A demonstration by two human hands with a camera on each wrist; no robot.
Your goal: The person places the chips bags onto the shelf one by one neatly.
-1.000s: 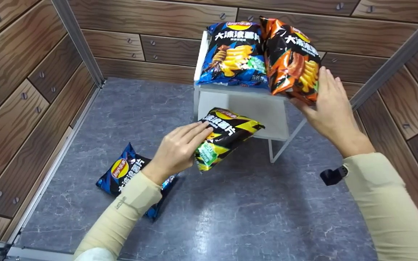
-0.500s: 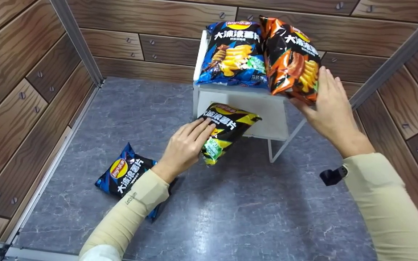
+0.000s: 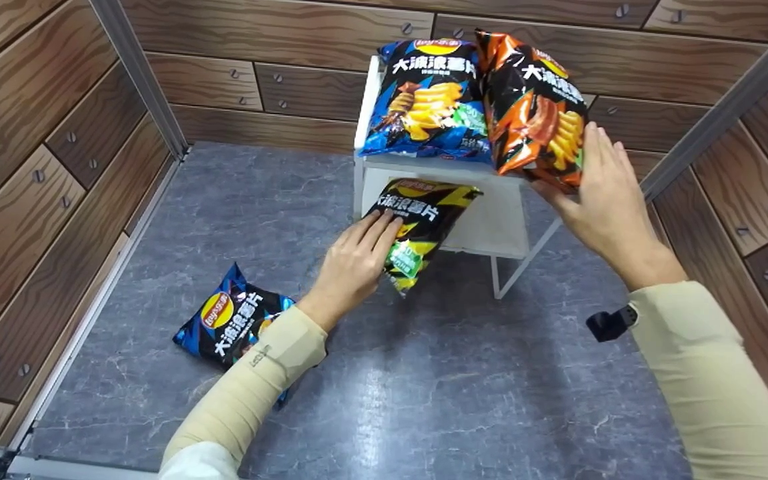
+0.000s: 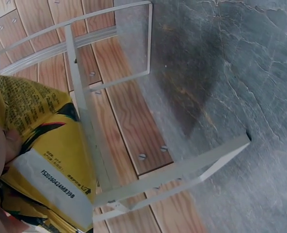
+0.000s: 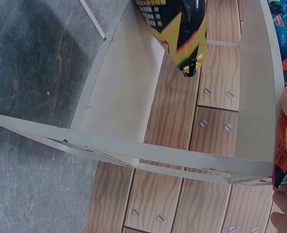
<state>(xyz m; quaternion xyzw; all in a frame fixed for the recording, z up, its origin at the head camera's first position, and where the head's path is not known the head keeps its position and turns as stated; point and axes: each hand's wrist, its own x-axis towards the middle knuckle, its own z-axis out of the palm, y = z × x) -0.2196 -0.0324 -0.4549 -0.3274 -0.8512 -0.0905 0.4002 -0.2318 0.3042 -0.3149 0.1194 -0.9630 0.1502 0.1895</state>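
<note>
My left hand (image 3: 357, 257) grips a yellow-and-black bag of chips (image 3: 434, 210), its fingers over the front and the thumb (image 4: 12, 143) against the back. The bag hangs tilted in front of the white rack (image 3: 507, 220), at the opening above the lower shelf, with its top end overlapping that opening. On the upper shelf, an orange-and-black bag of chips (image 3: 534, 107) leans against a blue-and-black bag of chips (image 3: 427, 100). My right hand (image 3: 614, 190) holds the orange bag by its lower right side, thumb near the bottom edge and fingers along the side.
Another blue-and-black bag of chips (image 3: 224, 323) lies on the grey floor (image 3: 437, 393) at left, partly hidden by my left sleeve. Wood-patterned walls (image 3: 271, 33) enclose the space, with metal posts (image 3: 141, 80) at the corners. The rack's thin legs (image 3: 524, 270) reach the floor.
My left hand has carried the yellow-and-black bag up and to the right, closer to the rack's lower opening. More of the floor bag shows. The right hand and upper bags stay put.
</note>
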